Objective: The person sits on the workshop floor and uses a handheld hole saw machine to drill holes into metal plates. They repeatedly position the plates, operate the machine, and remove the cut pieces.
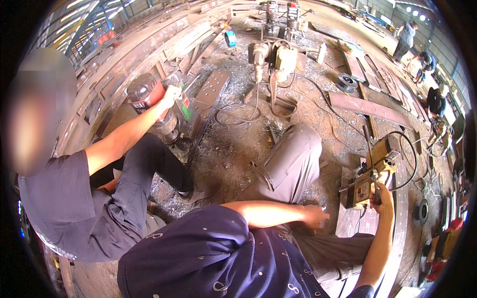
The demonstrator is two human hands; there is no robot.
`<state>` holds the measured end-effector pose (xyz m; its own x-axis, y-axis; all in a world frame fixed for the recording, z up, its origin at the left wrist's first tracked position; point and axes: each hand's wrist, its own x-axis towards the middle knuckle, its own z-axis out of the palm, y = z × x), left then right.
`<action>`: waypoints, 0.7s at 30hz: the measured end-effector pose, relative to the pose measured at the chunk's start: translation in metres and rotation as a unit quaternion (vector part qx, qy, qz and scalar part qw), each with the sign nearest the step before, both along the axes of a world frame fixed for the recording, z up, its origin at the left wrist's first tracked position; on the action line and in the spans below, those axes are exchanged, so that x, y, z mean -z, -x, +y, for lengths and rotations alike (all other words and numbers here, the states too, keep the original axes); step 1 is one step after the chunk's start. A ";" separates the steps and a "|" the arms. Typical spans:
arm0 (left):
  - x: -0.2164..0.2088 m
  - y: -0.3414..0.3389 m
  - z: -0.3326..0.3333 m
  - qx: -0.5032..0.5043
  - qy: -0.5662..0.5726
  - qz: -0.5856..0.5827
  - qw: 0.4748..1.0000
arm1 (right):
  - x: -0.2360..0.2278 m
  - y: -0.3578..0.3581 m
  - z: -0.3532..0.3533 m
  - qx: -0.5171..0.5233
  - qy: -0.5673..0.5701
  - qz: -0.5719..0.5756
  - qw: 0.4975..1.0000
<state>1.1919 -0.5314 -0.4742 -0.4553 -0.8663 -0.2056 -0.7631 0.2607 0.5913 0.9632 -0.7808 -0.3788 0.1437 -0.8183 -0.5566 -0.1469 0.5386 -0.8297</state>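
Gripping drill handle (376, 194), right hand (382, 195); left hand (314, 216) loose

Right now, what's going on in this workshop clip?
The person sits on the floor among metal shavings, right hand gripping the feed handle of a yellow magnetic drill standing on a steel plate, left hand resting at the thigh. To the left, a co-worker's hand holds a red and black drill on a steel beam.
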 end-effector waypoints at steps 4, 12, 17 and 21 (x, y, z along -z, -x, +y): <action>0.003 -0.011 0.012 -0.002 -0.031 0.012 0.999 | -0.005 -0.007 0.016 -0.018 0.027 0.010 0.999; 0.011 -0.020 -0.006 -0.037 -0.033 0.030 0.998 | -0.010 0.002 0.012 0.003 -0.004 -0.009 1.000; 0.012 -0.012 -0.010 0.054 -0.067 0.003 0.996 | -0.021 -0.012 0.024 0.004 0.034 -0.023 0.999; 0.002 -0.014 -0.038 0.123 -0.099 -0.044 0.986 | -0.030 -0.013 0.033 -0.047 0.062 0.078 0.994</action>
<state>1.2063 -0.5697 -0.4767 -0.6198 -0.6706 -0.4075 -0.7417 0.3311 0.5833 0.9761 -0.7473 -0.3489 0.1432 -0.8685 -0.4745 -0.3242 0.4118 -0.8516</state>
